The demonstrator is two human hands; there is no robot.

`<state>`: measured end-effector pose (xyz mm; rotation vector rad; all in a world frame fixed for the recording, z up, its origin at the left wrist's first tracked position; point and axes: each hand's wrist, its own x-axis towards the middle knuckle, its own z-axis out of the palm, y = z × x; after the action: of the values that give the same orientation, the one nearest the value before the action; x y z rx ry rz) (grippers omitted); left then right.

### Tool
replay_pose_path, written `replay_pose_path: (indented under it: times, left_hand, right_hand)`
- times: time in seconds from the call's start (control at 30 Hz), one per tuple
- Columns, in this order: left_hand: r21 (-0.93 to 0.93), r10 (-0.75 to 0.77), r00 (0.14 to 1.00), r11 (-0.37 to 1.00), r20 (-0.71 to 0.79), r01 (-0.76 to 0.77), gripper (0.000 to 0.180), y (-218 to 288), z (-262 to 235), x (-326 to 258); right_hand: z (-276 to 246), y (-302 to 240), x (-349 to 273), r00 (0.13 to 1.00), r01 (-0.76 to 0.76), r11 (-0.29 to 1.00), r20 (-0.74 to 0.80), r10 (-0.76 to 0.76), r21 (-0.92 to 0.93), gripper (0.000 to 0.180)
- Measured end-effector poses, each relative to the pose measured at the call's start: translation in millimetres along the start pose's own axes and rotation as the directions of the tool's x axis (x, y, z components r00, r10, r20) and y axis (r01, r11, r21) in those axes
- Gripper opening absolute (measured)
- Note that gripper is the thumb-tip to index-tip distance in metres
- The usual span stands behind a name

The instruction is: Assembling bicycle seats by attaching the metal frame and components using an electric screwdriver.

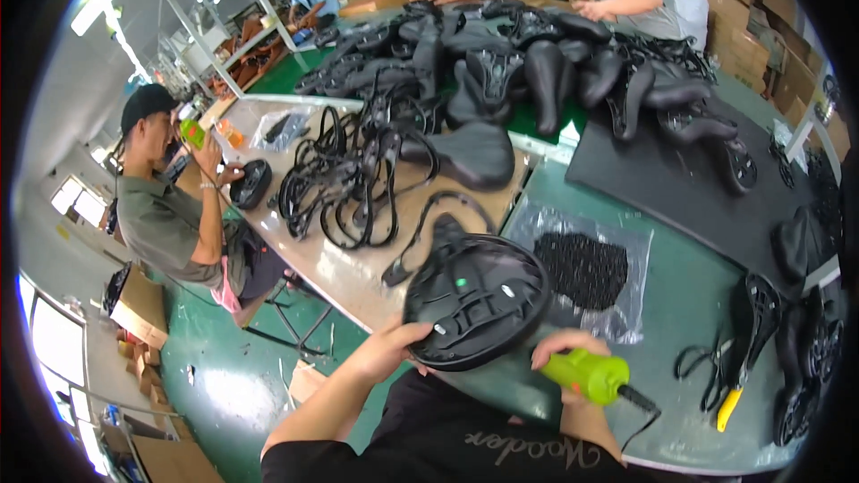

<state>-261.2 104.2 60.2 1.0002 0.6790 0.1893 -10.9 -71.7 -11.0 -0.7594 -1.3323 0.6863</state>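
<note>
My left hand [386, 351] grips the rim of a black bicycle saddle [479, 309], which is turned so its hollow ribbed underside faces up. Small white and green spots show inside the shell. In my right hand [573, 342] is a lime-green corded power screwdriver [586, 374], held just right of the saddle and apart from it. Its black cord leaves the end and drops toward the table edge. Beyond the right hand, a heap of small dark screw-like pieces [582, 270] lies on a clear plastic bag [631, 304].
Black-handled scissors [707, 374] and a yellow-handled tool [731, 407] lie at right. Loose black saddle rims [358, 179] tangle on the table's left part. Many saddles [483, 63] pile up behind. A co-worker [183, 206] sits at left; others work across the table.
</note>
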Motion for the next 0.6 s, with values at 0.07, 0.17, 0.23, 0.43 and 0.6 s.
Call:
replay_pose_path:
  times: [0.07, 0.17, 0.23, 0.43, 0.6]
  left_hand:
    - [-0.023, 0.019, 0.996, 1.000, -0.091, -0.021, 0.040, -35, 11, -44]
    - [-0.067, 0.029, 0.985, 0.997, -0.172, -0.041, 0.050, -69, 28, -70]
    - [-0.062, 0.010, 0.997, 0.998, -0.076, -0.015, 0.063, -81, 28, -74]
    - [0.355, -0.131, 0.908, 0.935, 0.399, -0.021, 0.069, -102, 40, -23]
    - [0.637, -0.033, 0.779, 0.598, 0.626, -0.486, 0.031, -68, 51, 21]
  right_hand:
    - [15, -3, -1, 0.994, -0.009, 0.992, -0.103, 0.022, 0.125, 0.072]
    - [32, -23, 13, 0.919, -0.028, 0.970, -0.376, 0.119, 0.240, 0.076]
    - [30, -38, 9, 0.881, 0.028, 0.982, -0.469, 0.064, 0.187, 0.078]
    - [9, -94, -26, 0.734, -0.098, 0.973, -0.675, -0.072, -0.211, 0.081]
    - [-5, -124, -62, 0.643, -0.311, 0.917, -0.766, 0.012, -0.248, 0.083]
